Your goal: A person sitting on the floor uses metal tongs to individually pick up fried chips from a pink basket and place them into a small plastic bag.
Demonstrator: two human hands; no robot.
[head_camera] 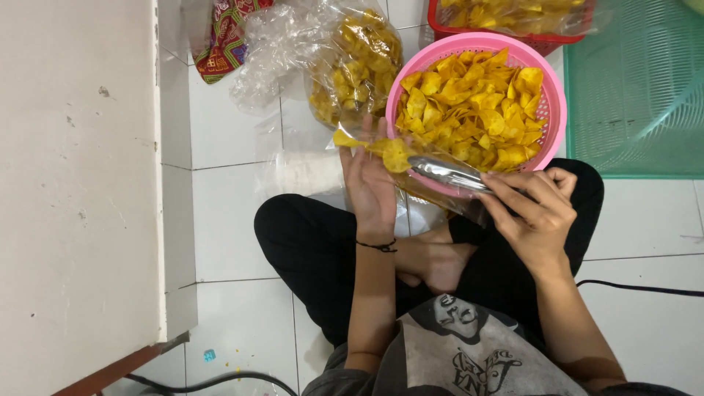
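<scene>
White tiled floor fills the view, a pale wall at nine o'clock, a green mesh tray at two. The pink basket of yellow chips sits at twelve. The right hand is clamped on metal tongs; the left hand, fingers together, holds a clear bag open.

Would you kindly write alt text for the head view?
The right hand holds metal tongs gripping a yellow chip, while the left hand holds a clear plastic bag beside a pink basket of chips on white floor tiles.
</scene>
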